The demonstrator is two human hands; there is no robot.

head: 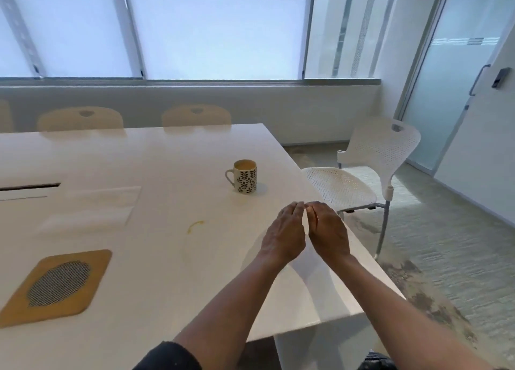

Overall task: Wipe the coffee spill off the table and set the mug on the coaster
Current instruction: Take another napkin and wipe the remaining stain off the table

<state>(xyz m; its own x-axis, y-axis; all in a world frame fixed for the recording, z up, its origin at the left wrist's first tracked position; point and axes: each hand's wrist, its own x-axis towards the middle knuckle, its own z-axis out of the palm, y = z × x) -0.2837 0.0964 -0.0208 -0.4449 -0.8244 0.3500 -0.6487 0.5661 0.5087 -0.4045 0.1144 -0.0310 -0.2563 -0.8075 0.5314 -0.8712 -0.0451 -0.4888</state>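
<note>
We hold our left hand (282, 234) and our right hand (328, 231) together above the near right part of the bench (172, 152). The fingers (292, 210) are slightly curled and the tips of both hands touch each other, and we see no cloth or paper clamped in them. The mug (245, 176) stands upright beyond the fingers and a little to their left, with coffee inside almost up to the rim. The coffee spill (195, 226) is a thin yellow streak on the bench to the left of the fingers, not wiped yet. The coaster (57, 286) lies well apart, far to the left and nearer to us.

The risks, as we judge them: the hands seem empty, so wiping now only smears the streak. The pale sheets (103, 199) further left may be napkins, but we cannot tell. The mug is full and its way to the coaster is long, so a quick or tilted carry can spill more coffee.
</note>
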